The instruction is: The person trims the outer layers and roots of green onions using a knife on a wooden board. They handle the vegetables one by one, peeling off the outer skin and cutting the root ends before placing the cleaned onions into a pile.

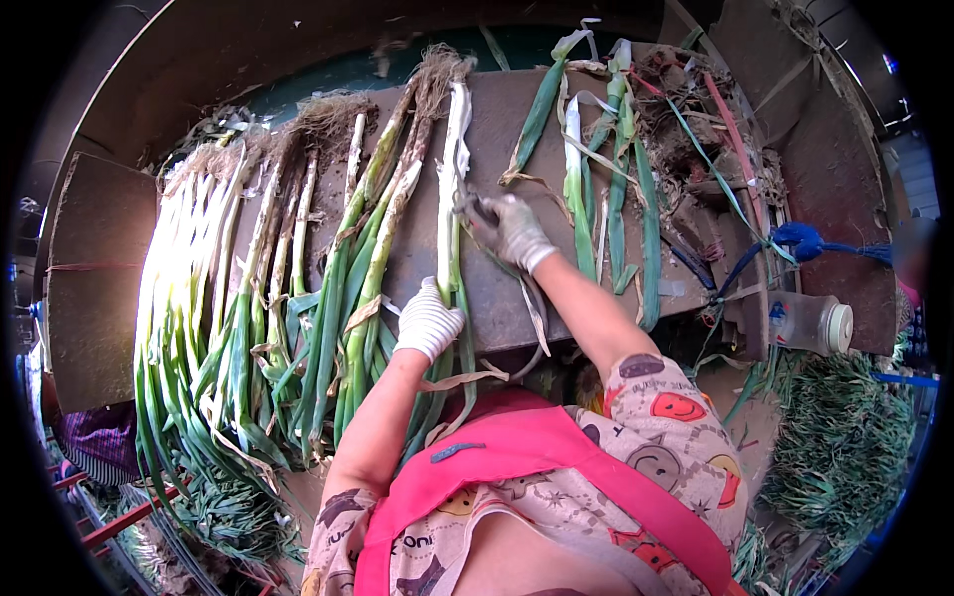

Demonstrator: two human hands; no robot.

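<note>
My left hand (pixel 430 320), in a striped white glove, grips a large green onion (pixel 450 194) low on its stalk, where white turns to green. The onion lies with its white end pointing away from me; loose skin hangs along its side. In a soiled white glove, my right hand (pixel 516 229) is closed around a dark hand tool (pixel 481 214), whose tip meets the stalk's right side. The tool looks like an air blow gun, but my fingers partly hide it. A grey hose (pixel 534 357) runs below my right forearm. Unpeeled onions with brown roots (pixel 387 216) lie left of my hands.
Clean white onions (pixel 195 246) line the table's left end. Several trimmed onions and leaves (pixel 577 186) lie on the right of the table (pixel 492 134). Beyond them are dirty scraps (pixel 671 97), a blue knotted tie (pixel 801 242) and a plastic bottle (pixel 809 322). Green leaves (pixel 835 454) pile up at lower right.
</note>
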